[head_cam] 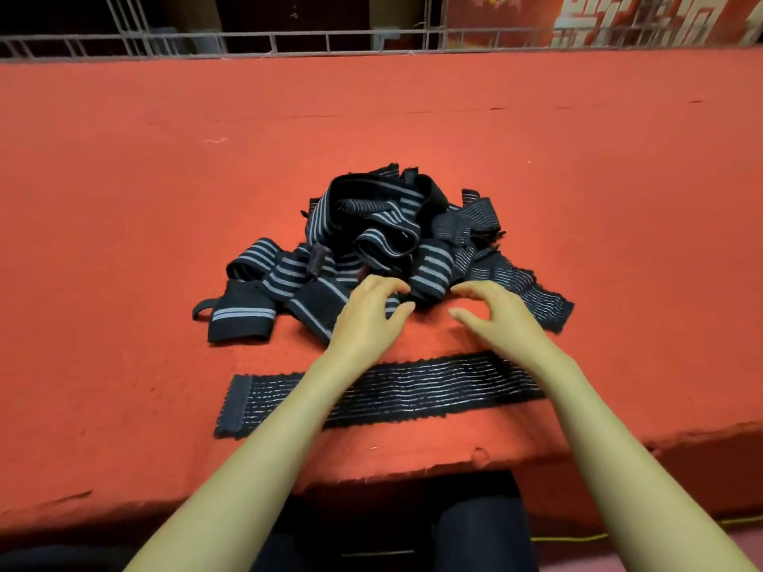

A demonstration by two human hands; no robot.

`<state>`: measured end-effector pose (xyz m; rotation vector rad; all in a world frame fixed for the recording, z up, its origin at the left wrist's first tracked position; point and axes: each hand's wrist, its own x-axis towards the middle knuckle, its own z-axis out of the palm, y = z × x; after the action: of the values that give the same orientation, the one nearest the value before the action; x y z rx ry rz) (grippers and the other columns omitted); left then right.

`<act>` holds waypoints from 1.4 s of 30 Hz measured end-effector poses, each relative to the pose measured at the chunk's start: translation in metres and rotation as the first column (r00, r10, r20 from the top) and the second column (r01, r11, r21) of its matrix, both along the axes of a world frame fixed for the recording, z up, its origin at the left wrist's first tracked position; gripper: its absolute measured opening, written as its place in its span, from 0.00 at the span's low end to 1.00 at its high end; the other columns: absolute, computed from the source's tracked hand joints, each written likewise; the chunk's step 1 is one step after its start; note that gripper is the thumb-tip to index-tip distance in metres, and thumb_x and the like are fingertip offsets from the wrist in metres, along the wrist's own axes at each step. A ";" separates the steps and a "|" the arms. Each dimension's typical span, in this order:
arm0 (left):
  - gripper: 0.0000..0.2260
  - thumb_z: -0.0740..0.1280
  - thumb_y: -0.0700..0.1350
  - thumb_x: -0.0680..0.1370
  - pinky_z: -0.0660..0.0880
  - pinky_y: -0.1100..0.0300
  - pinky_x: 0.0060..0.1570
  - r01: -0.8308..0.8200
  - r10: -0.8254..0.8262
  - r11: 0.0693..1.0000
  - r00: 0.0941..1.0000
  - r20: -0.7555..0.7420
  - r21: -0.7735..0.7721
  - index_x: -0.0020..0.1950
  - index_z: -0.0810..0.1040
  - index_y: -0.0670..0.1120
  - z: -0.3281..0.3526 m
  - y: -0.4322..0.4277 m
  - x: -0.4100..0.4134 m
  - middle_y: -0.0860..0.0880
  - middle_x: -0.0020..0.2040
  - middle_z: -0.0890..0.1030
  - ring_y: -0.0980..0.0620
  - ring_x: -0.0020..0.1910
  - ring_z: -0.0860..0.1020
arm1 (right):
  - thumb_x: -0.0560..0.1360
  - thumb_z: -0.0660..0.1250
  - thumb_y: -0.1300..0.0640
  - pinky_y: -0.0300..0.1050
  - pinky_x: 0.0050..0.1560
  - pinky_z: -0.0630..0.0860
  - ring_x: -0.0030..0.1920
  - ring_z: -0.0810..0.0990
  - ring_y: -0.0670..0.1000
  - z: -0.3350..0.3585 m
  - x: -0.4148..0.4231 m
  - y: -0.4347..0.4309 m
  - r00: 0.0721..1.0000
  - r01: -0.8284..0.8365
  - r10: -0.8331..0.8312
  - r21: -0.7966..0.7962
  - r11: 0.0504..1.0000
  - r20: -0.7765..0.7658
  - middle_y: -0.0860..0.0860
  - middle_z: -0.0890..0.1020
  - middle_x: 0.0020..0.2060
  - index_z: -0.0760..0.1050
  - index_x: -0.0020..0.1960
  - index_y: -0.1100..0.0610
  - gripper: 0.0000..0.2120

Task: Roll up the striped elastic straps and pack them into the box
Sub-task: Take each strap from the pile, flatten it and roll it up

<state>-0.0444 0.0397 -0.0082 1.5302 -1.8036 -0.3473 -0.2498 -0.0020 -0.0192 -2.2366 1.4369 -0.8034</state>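
A tangled pile of black elastic straps with grey stripes [371,237] lies in the middle of the red cloth-covered table [124,200]. One strap [413,392] is laid out flat and straight near the front edge, under my forearms. My left hand [367,315] hovers at the pile's near edge with fingers loosely curled, holding nothing. My right hand [495,311] is beside it, fingers bent, over the bare cloth and next to a thin-striped strap [532,291]. No box is in view.
A metal railing [330,39] runs along the far edge of the table. A folded strap with a loop [239,319] lies apart at the pile's left. The table's front edge [413,472] is just above my knees.
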 end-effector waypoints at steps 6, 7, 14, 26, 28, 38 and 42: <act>0.13 0.64 0.45 0.78 0.66 0.56 0.63 0.072 -0.062 0.995 0.989 0.135 -0.075 0.62 0.75 0.45 0.035 -0.095 -0.042 0.48 0.60 0.74 0.50 0.63 0.70 | 0.76 0.67 0.58 0.41 0.58 0.68 0.58 0.77 0.54 0.028 -0.008 -0.092 0.965 0.237 -0.238 0.017 0.971 0.111 0.56 0.79 0.57 0.75 0.62 0.58 0.15; 0.14 0.64 0.46 0.78 0.65 0.55 0.64 0.069 -0.056 0.995 0.982 0.178 -0.068 0.63 0.74 0.45 0.034 -0.108 -0.045 0.47 0.61 0.73 0.49 0.64 0.69 | 0.76 0.67 0.59 0.42 0.59 0.68 0.59 0.77 0.54 0.029 -0.006 -0.104 0.960 0.253 -0.256 0.037 0.967 0.116 0.56 0.79 0.58 0.75 0.63 0.58 0.16; 0.26 0.65 0.55 0.77 0.56 0.53 0.72 0.006 -0.022 0.999 0.895 0.445 0.037 0.71 0.67 0.45 0.000 -0.155 -0.037 0.44 0.70 0.65 0.46 0.72 0.60 | 0.75 0.69 0.54 0.44 0.60 0.68 0.63 0.73 0.56 0.013 0.019 -0.162 0.925 0.297 -0.343 0.255 0.920 0.162 0.57 0.75 0.63 0.69 0.67 0.60 0.24; 0.21 0.62 0.52 0.79 0.53 0.56 0.72 -0.029 0.052 0.998 0.879 0.473 -0.056 0.70 0.69 0.45 -0.017 -0.147 -0.027 0.46 0.71 0.65 0.46 0.71 0.59 | 0.71 0.71 0.64 0.39 0.47 0.68 0.45 0.75 0.50 0.040 -0.009 -0.147 0.726 0.457 -0.399 0.040 0.888 0.560 0.48 0.76 0.40 0.74 0.53 0.56 0.12; 0.21 0.65 0.51 0.78 0.54 0.57 0.71 -0.021 0.071 0.992 0.909 0.412 -0.125 0.69 0.70 0.45 -0.011 -0.143 -0.034 0.46 0.67 0.68 0.46 0.69 0.62 | 0.71 0.71 0.64 0.44 0.49 0.72 0.42 0.75 0.49 0.053 -0.019 -0.140 0.713 0.386 -0.350 0.076 0.919 0.607 0.47 0.76 0.38 0.74 0.52 0.55 0.12; 0.25 0.74 0.44 0.71 0.73 0.65 0.53 0.110 -0.121 0.993 0.940 -0.318 -0.052 0.66 0.70 0.47 0.046 -0.114 -0.081 0.52 0.56 0.74 0.56 0.52 0.75 | 0.76 0.65 0.68 0.33 0.39 0.77 0.38 0.80 0.41 0.069 -0.011 -0.088 0.681 -0.112 -0.077 0.207 0.972 0.728 0.53 0.79 0.40 0.74 0.54 0.60 0.08; 0.13 0.68 0.38 0.73 0.73 0.70 0.48 -0.008 0.025 0.999 0.890 -0.455 0.039 0.57 0.74 0.47 0.037 -0.118 -0.072 0.52 0.52 0.78 0.59 0.43 0.78 | 0.75 0.66 0.66 0.38 0.49 0.75 0.47 0.79 0.47 0.056 -0.007 -0.085 0.780 -0.083 -0.068 0.210 0.974 0.622 0.50 0.80 0.46 0.72 0.55 0.56 0.11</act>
<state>-0.1161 -0.0778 0.0292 1.3474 -1.4176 -0.6748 -0.2566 -0.0867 0.0371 -1.5702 1.1122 -1.1741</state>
